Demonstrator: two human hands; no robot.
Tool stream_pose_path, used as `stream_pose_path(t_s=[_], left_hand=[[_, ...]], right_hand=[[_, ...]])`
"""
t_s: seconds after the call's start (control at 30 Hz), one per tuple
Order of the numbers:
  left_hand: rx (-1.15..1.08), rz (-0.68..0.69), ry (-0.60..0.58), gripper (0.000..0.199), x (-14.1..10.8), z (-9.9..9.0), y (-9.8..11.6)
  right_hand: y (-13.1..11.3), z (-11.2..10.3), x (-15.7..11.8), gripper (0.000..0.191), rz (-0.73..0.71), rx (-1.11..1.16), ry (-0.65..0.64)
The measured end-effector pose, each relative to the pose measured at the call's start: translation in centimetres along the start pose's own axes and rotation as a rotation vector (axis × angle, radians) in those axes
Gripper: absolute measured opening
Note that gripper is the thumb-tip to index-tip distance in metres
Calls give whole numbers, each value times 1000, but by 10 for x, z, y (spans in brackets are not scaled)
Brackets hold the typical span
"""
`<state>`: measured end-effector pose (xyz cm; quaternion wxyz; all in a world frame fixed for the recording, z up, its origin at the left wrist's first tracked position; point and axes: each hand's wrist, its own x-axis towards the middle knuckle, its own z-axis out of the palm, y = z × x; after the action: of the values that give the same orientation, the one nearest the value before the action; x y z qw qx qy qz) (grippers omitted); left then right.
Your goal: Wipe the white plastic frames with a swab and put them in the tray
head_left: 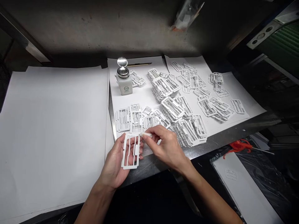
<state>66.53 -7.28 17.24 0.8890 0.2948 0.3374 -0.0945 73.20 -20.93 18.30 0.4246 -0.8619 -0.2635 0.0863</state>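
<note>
In the head view, a flat white plastic frame (136,150) with long slots and thin inner bars lies tilted in my left hand (114,166). The thumb presses its left edge, and the other fingers show behind it through the slots. My right hand (167,146) is closed in a pinch at the frame's upper right corner. Between its thumb and forefinger is a small white piece (146,135), too small to name, touching or very close to that corner. Just beyond both hands, a group of similar white frames (123,119) lies on white paper.
Taller stacks of frames (163,87) and scattered ones (205,105) spread to the right. A white pump bottle (125,86) with its metal lid raised stands behind. A large paper sheet (53,130) covers the left. A red-handled tool (240,145) lies below the metal table edge (217,137).
</note>
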Motion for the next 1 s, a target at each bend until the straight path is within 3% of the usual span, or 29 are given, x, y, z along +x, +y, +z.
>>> stream_pose_path(t_s=[0.1,0.27,0.57,0.73,0.87,1.0], left_hand=[[-16,-11,-16,31,0,1,2],[-107,49,19,29,0,8,3],[-104,49,-3,39,9,-1,7],[-124,42,-24,40,11,0,5],[-154,40,-44,37,9,-1,1],[-178,61,-68,35,8,-4,4]], right_hand=[[0,-5,-2,9,5,43,12],[-5,3,-2,12,-16,40,-5],[-3,0,-40,11,-24,127,-285],[-3,-3,-43,10,25,169,-226],[-15,11,-33,12,-81,212,-202],[-15,16,-31,13,-166,139,-291]])
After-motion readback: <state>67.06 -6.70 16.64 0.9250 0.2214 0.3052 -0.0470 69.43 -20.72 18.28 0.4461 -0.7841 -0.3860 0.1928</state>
